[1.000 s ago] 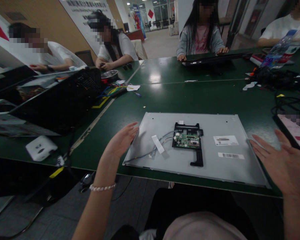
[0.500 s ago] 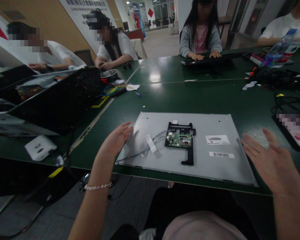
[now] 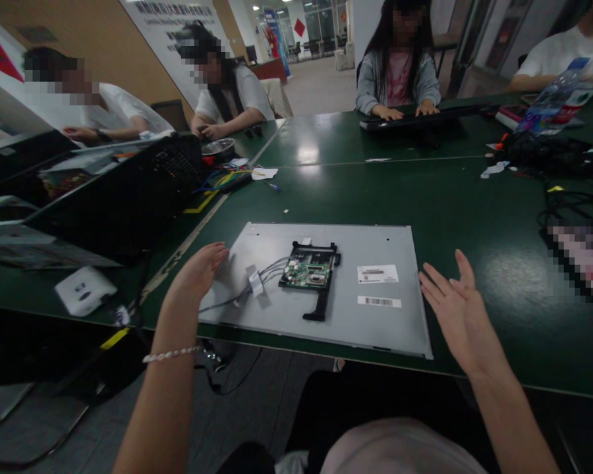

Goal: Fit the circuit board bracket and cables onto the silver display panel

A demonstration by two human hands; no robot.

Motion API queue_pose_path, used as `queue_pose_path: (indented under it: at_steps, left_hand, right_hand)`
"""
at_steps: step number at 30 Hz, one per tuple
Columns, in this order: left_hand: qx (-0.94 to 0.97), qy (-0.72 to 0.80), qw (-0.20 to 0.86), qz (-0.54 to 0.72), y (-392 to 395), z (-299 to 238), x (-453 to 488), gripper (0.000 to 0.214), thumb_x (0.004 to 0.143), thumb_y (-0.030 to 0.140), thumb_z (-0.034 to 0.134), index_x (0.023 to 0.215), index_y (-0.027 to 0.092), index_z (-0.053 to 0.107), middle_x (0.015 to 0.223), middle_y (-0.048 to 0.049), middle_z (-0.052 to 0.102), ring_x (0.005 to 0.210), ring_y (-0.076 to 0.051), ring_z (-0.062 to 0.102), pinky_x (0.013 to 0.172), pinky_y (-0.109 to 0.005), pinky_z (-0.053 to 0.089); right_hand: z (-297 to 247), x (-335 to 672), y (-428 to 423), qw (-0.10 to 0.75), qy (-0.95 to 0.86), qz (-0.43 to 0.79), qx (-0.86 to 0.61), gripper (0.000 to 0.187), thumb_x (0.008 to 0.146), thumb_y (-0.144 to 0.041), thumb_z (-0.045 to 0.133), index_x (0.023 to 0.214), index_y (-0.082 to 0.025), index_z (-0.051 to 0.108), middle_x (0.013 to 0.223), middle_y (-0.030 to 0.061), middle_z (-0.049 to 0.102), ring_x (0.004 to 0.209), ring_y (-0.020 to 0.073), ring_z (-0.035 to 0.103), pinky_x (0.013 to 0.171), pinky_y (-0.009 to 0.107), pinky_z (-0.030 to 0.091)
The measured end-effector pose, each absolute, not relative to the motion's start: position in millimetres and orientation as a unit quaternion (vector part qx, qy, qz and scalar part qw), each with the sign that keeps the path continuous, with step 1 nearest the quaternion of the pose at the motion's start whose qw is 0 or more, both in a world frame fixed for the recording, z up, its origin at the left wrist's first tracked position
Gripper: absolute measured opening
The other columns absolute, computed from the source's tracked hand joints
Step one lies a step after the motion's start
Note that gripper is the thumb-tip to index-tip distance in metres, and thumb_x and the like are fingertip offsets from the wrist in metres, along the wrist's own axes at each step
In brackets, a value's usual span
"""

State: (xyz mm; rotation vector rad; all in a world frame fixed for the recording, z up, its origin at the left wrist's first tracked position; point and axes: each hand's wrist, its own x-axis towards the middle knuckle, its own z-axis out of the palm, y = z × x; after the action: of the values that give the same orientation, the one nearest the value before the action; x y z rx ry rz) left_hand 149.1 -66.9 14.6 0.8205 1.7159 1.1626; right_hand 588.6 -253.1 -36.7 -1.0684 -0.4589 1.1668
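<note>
A flat grey display panel (image 3: 348, 316) lies back side up on the green table near its front edge. On its back sit a green circuit board (image 3: 306, 273) in a black plastic bracket (image 3: 321, 304), grey cables (image 3: 271, 266) under a strip of tape (image 3: 254, 281), and two white labels (image 3: 378, 274). My left hand (image 3: 195, 273) is at the panel's left edge, fingers stretched out. At the right edge is my right hand (image 3: 457, 306), palm turned inward and fingers spread. Neither hand is wrapped round the panel; whether the fingertips touch it I cannot tell.
On the left stand an open black computer case (image 3: 113, 204) and a white adapter box (image 3: 85, 291). A phone (image 3: 580, 257), black cables and bottles (image 3: 556, 95) are at the right. Across the table a person's hands rest on a keyboard (image 3: 425, 120); other people sit nearby.
The panel has shifted to the left across the table. Both my hands have moved left along with it, still at its two side edges with fingers extended.
</note>
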Motion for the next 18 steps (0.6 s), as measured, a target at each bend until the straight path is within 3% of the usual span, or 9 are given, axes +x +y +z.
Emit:
queue_pose_path:
  at_steps: [6,11,14,18]
  left_hand:
    - [0.378,0.723,0.365,0.448,-61,7,150,0.012,0.088,0.007,0.058,0.099,0.012,0.056,0.085,0.0012,0.059,0.092,-0.011,0.05,0.084,-0.017,0.036]
    - [0.417,0.77,0.287,0.388,-56,-2,150,0.022,0.084,0.023,0.066,0.1,0.011,0.056,0.081,0.0028,0.058,0.098,-0.014,0.049,0.079,-0.021,0.031]
    - [0.45,0.792,0.244,0.334,-53,-8,150,0.041,0.086,0.039,0.057,0.11,0.007,0.055,0.088,-0.0013,0.062,0.11,-0.019,0.051,0.082,-0.026,0.031]
    - [0.522,0.81,0.177,0.201,-50,-15,153,0.069,0.085,0.054,0.038,0.13,0.003,0.049,0.117,-0.0148,0.063,0.123,-0.028,0.05,0.089,-0.037,0.033]
  right_hand:
    - [-27,581,-251,0.667,-0.212,0.544,-0.464,0.087,0.082,-0.048,0.063,0.155,-0.04,0.017,0.144,0.0081,0.054,0.136,0.0257,0.049,0.119,0.05,0.022]
    - [-18,579,-250,0.642,-0.225,0.571,-0.46,0.092,0.08,-0.047,0.067,0.155,-0.042,0.014,0.151,0.0068,0.048,0.143,0.0267,0.04,0.12,0.053,0.02]
    - [-16,580,-249,0.623,-0.235,0.589,-0.458,0.097,0.078,-0.049,0.069,0.156,-0.043,0.011,0.154,0.0059,0.044,0.145,0.0281,0.035,0.119,0.056,0.02]
    - [-16,579,-249,0.617,-0.262,0.595,-0.443,0.095,0.081,-0.047,0.066,0.157,-0.038,0.008,0.156,0.0077,0.04,0.146,0.0264,0.034,0.121,0.054,0.018]
